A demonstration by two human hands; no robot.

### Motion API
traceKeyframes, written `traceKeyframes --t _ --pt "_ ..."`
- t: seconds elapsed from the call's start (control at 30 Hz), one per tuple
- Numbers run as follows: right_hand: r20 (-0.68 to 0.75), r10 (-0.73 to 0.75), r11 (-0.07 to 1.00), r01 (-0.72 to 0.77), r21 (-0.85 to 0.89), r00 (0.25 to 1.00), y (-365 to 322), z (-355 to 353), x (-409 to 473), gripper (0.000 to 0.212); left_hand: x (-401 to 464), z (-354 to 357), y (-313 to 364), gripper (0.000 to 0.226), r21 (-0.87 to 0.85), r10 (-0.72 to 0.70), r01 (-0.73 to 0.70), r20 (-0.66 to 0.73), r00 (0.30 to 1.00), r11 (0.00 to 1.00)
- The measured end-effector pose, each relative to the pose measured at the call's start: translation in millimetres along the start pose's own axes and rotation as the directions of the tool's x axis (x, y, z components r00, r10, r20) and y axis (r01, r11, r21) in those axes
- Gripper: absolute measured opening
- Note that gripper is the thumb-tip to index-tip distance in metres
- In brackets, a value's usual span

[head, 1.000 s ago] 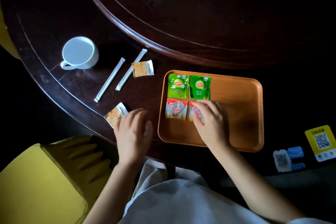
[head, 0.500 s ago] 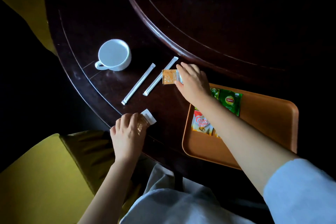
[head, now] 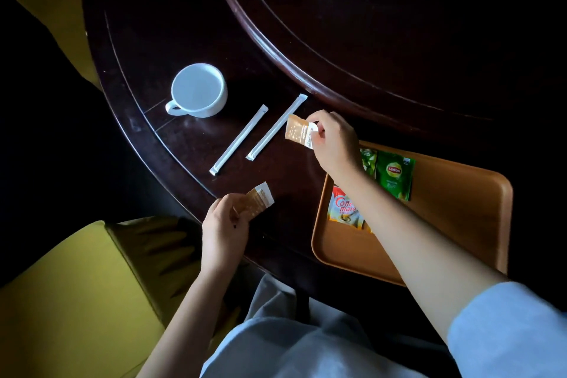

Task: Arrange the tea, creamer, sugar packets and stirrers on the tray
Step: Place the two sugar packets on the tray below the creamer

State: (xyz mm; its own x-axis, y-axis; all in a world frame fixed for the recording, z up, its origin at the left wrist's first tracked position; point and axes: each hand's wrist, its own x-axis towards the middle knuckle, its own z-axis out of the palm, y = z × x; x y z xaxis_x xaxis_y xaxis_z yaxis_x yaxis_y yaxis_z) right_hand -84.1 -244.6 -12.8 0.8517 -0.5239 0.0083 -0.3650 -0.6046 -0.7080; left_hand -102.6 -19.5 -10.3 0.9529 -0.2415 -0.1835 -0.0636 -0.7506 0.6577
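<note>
My right hand pinches a brown sugar packet lifted just off the dark table, left of the orange tray. Near the table's front edge, my left hand holds a second brown sugar packet. On the tray lie two green tea packets, one partly hidden by my right wrist, and red creamer packets, partly covered by my forearm. Two white wrapped stirrers lie side by side on the table between the cup and my right hand.
A white cup stands on the table at the left, beyond the stirrers. A raised round centre section fills the back of the table. A yellow chair sits at the lower left.
My right hand left the tray, reached left and picked up the far sugar packet. My left hand closed on the near sugar packet and lifted it. The view shifted left.
</note>
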Motion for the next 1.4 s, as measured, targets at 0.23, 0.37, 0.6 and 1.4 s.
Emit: traceKeyframes --t 0.23,0.37,0.6,1.4 --pt "-0.114 0.152 0.931 -0.103 0.351 0.982 31.7 -63.7 -85.7 0.017 -20.5 13.8 42.3 0.029 -0.254 0.025 0.022 0.181 0.983 0.967" --pt "-0.056 0.3 0.882 -0.255 0.397 0.952 69.9 -92.2 -152.3 0.023 -39.6 33.8 58.3 0.024 -0.218 0.094 -0.028 0.299 0.95 0.976" --pt "0.042 0.349 0.913 -0.35 0.211 0.936 110.7 -90.0 -202.9 0.023 -60.7 60.6 64.5 0.019 -0.107 0.172 -0.146 0.288 0.942 0.983" --pt "0.104 -0.053 0.904 0.092 -0.416 0.993 90.9 -61.0 -248.2 0.039 -118.6 74.1 25.9 0.055 0.367 0.399 -0.613 0.51 0.762 0.7"
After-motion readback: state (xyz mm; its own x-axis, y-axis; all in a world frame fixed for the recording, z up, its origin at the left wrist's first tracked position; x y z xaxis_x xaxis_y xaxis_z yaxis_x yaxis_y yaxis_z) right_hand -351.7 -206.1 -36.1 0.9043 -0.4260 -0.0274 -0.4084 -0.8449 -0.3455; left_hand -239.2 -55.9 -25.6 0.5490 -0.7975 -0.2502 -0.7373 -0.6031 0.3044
